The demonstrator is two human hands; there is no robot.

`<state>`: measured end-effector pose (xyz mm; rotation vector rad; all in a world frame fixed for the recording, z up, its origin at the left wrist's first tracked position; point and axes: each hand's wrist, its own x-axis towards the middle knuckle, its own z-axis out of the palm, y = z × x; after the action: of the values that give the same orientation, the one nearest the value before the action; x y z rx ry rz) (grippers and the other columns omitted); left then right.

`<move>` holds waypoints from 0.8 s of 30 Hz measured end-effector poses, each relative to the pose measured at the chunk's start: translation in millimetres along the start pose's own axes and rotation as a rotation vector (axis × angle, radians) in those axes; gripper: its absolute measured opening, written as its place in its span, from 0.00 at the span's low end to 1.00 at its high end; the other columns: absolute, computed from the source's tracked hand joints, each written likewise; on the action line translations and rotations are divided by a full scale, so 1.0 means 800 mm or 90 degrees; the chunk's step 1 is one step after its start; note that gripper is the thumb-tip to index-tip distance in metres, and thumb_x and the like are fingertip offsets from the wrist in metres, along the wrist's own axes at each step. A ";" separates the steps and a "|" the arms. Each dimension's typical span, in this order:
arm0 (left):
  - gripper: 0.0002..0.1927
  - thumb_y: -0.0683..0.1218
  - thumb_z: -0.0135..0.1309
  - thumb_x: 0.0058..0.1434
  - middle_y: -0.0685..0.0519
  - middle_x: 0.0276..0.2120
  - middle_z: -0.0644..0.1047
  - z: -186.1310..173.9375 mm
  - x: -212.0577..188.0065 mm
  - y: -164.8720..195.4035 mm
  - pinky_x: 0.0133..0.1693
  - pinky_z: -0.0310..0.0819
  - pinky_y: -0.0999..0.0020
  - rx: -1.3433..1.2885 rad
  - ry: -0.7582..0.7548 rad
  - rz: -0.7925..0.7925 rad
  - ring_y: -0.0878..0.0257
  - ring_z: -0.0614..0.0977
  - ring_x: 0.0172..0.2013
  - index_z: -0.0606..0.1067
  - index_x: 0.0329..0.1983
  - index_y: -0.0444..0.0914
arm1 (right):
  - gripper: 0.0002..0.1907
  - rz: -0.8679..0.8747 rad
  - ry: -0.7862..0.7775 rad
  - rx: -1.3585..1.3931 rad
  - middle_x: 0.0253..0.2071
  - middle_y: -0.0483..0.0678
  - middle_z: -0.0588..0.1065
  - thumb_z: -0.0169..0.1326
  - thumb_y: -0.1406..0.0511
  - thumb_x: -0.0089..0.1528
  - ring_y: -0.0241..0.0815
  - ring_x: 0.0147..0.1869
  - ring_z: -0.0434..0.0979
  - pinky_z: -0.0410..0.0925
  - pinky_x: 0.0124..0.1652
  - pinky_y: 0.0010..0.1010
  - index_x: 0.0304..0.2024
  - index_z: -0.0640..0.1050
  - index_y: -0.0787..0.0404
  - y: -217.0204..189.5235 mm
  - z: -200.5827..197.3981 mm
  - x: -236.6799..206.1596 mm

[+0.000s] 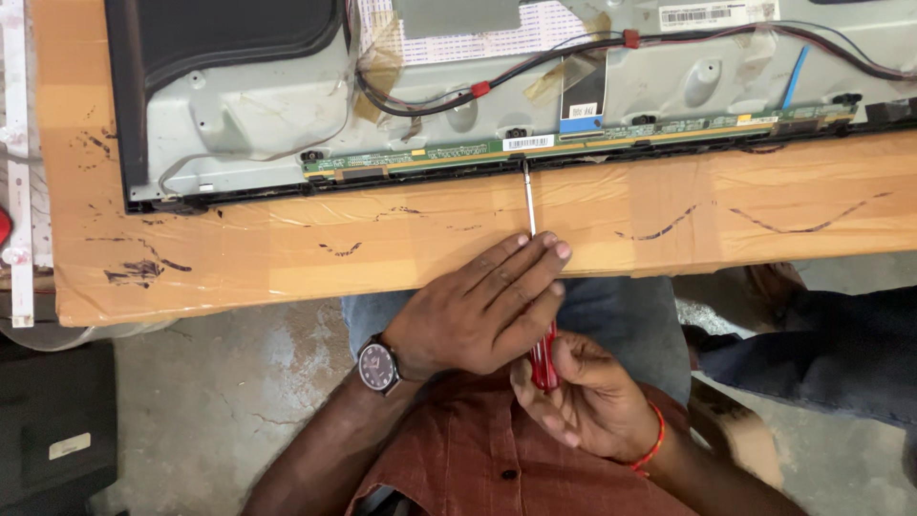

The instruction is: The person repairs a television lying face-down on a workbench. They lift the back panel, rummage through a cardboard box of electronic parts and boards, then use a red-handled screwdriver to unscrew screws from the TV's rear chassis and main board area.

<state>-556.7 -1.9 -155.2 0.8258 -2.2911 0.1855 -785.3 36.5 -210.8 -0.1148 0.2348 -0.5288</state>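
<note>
A screwdriver (528, 203) with a thin metal shaft and a red handle points away from me, its tip at the lower edge of an opened flat-screen panel (277, 105). The tip meets a long green circuit strip (430, 153) along that edge. My right hand (587, 397) grips the red handle near my lap. My left hand (482, 311), with a wristwatch on the wrist, lies over the shaft, fingertips steadying it at the table edge.
The panel lies on a cardboard-covered table (287, 258) with dark ink marks. Red and black cables (497, 81) and a blue ribbon (793, 76) cross the metal back. A white LED strip (17, 162) lies at the left. Another person's leg (812, 354) is at the right.
</note>
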 end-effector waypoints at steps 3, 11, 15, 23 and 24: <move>0.09 0.41 0.56 0.72 0.38 0.61 0.75 0.000 -0.001 -0.002 0.66 0.73 0.51 -0.032 0.024 0.016 0.46 0.79 0.61 0.76 0.50 0.30 | 0.24 0.023 -0.043 -0.055 0.45 0.66 0.75 0.46 0.54 0.72 0.47 0.35 0.81 0.72 0.27 0.29 0.51 0.69 0.73 -0.005 0.010 0.001; 0.16 0.43 0.53 0.67 0.41 0.61 0.76 -0.003 0.002 0.002 0.67 0.70 0.53 0.001 -0.045 -0.001 0.49 0.77 0.63 0.78 0.55 0.31 | 0.13 -0.132 0.197 -0.383 0.38 0.62 0.72 0.54 0.71 0.72 0.43 0.31 0.74 0.68 0.25 0.28 0.53 0.70 0.78 0.008 0.005 -0.015; 0.17 0.44 0.53 0.67 0.40 0.62 0.75 -0.002 0.000 0.000 0.67 0.70 0.52 -0.003 -0.027 -0.006 0.47 0.76 0.64 0.78 0.56 0.31 | 0.16 -0.017 0.085 -0.061 0.43 0.64 0.76 0.50 0.67 0.71 0.43 0.32 0.78 0.71 0.24 0.26 0.55 0.68 0.74 0.000 0.007 -0.008; 0.13 0.43 0.54 0.69 0.43 0.64 0.73 0.003 -0.001 0.003 0.68 0.70 0.52 -0.016 -0.028 -0.016 0.48 0.77 0.65 0.77 0.53 0.32 | 0.18 -0.094 0.174 -0.278 0.44 0.61 0.77 0.52 0.64 0.67 0.45 0.35 0.82 0.75 0.29 0.32 0.55 0.68 0.69 0.008 0.021 -0.009; 0.14 0.43 0.54 0.67 0.44 0.64 0.74 0.003 -0.001 0.004 0.68 0.70 0.52 -0.012 -0.045 -0.020 0.48 0.77 0.64 0.77 0.52 0.32 | 0.17 -0.098 0.184 -0.294 0.44 0.61 0.77 0.54 0.66 0.68 0.44 0.35 0.80 0.74 0.28 0.31 0.55 0.69 0.71 0.008 0.018 -0.010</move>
<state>-559.8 0.5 -156.9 0.8710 -2.3398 0.1223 -784.9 47.0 -196.3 -0.5109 0.6334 -0.6363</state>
